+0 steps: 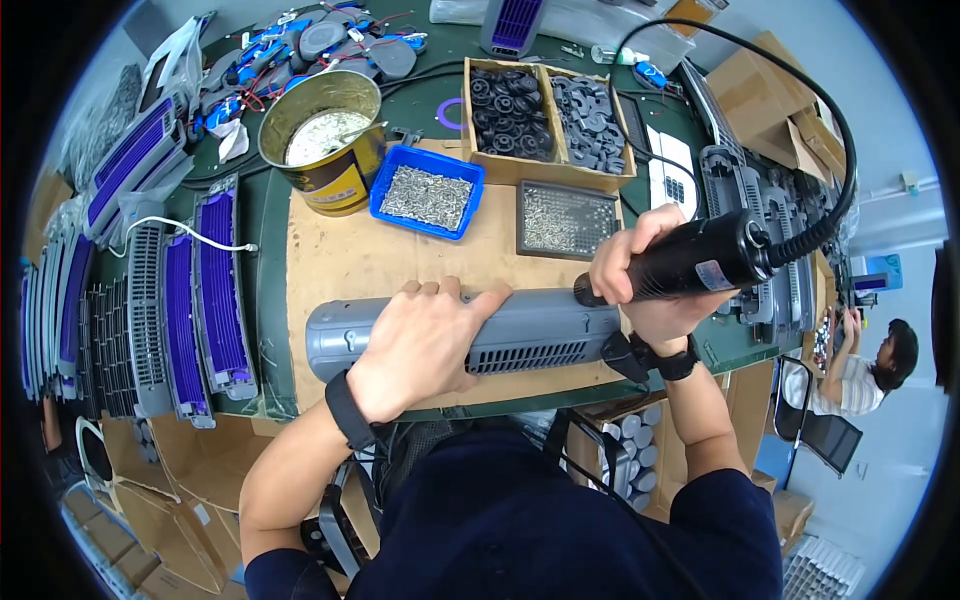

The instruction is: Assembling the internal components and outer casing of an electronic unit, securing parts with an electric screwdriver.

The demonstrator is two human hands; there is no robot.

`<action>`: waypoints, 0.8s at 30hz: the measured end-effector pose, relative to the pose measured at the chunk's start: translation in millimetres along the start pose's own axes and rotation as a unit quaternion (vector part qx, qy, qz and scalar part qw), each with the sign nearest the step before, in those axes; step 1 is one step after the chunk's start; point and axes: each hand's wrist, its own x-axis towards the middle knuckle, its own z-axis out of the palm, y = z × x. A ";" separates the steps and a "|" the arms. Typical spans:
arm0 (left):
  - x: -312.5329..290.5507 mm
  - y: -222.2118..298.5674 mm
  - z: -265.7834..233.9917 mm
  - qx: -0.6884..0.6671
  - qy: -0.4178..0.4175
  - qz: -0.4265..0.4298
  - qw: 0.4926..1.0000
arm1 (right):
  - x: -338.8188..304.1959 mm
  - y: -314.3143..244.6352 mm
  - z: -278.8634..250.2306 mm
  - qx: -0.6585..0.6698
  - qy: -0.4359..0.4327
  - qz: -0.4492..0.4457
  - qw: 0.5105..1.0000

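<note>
A long grey plastic housing with rounded ends and a slotted vent lies across the cardboard sheet in front of me. My left hand is closed over its left half, thumb on top, holding it down. A black corded electric screwdriver is gripped in my right hand, tilted, with its nose close over the right part of the housing. The bit's tip and any screw beneath it are hidden. Beyond the housing are a blue tray of small screws and a dark perforated tray with more screws.
An open tin of pale paste stands behind the blue tray. Cardboard boxes hold black and grey parts. Purple-and-grey panels line the left; grey housings the right. The screwdriver's cable loops overhead. Another person sits far right.
</note>
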 end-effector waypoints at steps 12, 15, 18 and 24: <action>-5.7 -0.6 0.3 0.014 0.018 0.004 1.000 | 3.5 1.9 2.4 -0.010 0.019 0.013 1.000; -16.6 -2.2 -1.3 -0.003 0.011 -0.004 1.000 | 6.0 -0.7 1.0 -0.034 0.021 0.012 0.999; -36.7 -20.6 -5.4 -0.020 0.094 0.020 0.995 | 21.2 -18.6 15.5 -0.085 0.001 -0.053 0.995; -52.8 -42.1 -13.5 0.031 0.119 0.001 0.992 | 51.4 -5.7 71.8 -0.002 -0.019 -0.035 0.999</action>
